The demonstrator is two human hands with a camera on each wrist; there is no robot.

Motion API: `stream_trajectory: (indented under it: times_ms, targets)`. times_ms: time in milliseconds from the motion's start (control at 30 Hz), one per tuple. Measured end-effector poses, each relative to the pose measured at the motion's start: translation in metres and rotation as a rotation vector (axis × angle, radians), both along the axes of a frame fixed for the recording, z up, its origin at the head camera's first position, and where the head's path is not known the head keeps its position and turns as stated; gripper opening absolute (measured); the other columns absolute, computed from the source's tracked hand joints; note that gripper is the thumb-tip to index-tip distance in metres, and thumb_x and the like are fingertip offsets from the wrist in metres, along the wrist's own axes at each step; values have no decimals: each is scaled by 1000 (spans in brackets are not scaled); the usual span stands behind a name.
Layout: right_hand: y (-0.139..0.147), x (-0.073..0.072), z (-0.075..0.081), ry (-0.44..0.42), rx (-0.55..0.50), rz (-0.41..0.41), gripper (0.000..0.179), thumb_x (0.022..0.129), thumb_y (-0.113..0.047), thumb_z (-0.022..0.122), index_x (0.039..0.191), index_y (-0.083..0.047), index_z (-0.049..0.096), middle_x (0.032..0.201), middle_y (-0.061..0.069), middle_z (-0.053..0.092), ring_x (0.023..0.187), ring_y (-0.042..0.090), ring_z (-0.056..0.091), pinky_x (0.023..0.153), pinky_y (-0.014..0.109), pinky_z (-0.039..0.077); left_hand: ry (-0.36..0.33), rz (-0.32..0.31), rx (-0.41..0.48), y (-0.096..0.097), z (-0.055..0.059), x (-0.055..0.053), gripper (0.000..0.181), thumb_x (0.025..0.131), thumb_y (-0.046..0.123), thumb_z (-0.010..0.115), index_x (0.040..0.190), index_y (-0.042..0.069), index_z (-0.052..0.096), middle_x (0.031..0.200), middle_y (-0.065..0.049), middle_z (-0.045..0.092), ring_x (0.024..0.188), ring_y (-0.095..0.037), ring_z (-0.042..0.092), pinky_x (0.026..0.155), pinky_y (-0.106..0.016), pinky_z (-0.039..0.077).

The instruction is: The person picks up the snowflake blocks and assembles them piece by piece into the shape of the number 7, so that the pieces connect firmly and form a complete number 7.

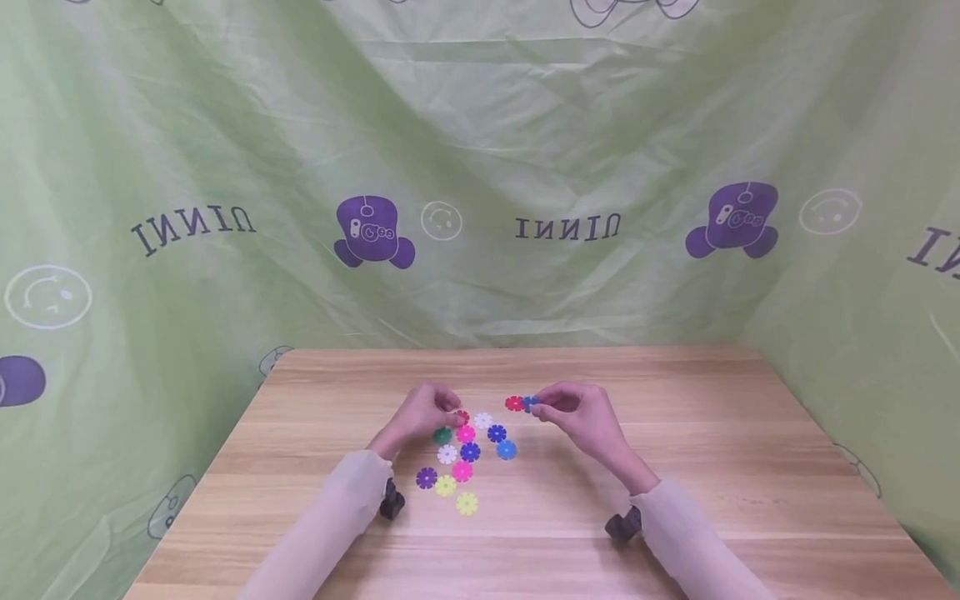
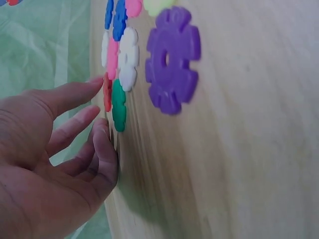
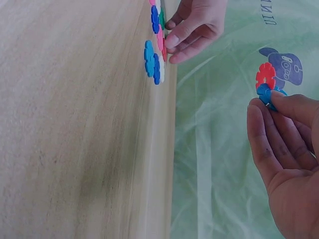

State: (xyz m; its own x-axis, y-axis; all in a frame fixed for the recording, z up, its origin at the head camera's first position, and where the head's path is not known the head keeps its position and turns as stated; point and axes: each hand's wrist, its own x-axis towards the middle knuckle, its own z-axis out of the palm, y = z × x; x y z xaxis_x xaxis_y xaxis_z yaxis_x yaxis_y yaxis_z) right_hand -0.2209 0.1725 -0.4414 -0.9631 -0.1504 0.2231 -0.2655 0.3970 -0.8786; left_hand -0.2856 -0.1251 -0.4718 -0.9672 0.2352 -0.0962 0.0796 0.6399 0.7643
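Note:
My right hand (image 1: 588, 417) pinches a blue interlocking snowflake disc (image 3: 264, 94) between thumb and fingers, raised above the table. Joined to its edge is a red snowflake disc (image 3: 265, 74). More blue shows behind the thumb; whether it is a second disc I cannot tell. Over the far left of the loose discs, my left hand (image 1: 423, 414) has its thumb tip at another red disc (image 2: 107, 93) on the table, with the fingers loosely bent beside it. Next to that disc lie a green disc (image 2: 119, 105), a pink disc (image 1: 466, 433) and a white disc (image 1: 483, 420).
Nearer on the wooden table (image 1: 675, 533) lie several more discs, among them a purple disc (image 1: 427, 477), a yellow disc (image 1: 467, 503) and a light blue disc (image 1: 507, 450). A green printed curtain (image 1: 480, 133) hangs behind and at both sides.

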Motion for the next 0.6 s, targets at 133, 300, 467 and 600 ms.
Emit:
stream_trajectory:
  times_ms: [133,300,467,600]
  targets:
    - [0,0,0,-2,-7,0,17,88,-13,85,103,-9,80,98,10,82,84,17,78,74,19,62,3,-10,-8,-1,-2,-2,27,83,11,87,108,6,78,98,-6,74,88,-18,65,81,-32,59]
    - [-1,1,0,-9,-17,10,18,88,-15,85,104,-8,80,99,11,82,85,17,78,75,19,62,-10,-10,-9,-1,-3,-2,22,85,12,86,105,7,79,98,-6,75,87,-19,65,77,-30,58]
    - [-2,2,0,-22,-26,9,18,88,-15,85,104,-9,80,99,10,82,85,17,79,76,20,63,-27,-4,-9,1,-3,-1,18,86,11,85,103,8,78,97,-6,74,85,-19,65,75,-29,57]
    - [-2,2,-1,-29,-32,9,19,88,-15,85,105,-9,80,99,11,82,85,17,79,76,20,63,-25,-10,-17,2,-4,-1,20,86,9,84,104,5,76,96,-8,72,83,-19,64,72,-28,57]
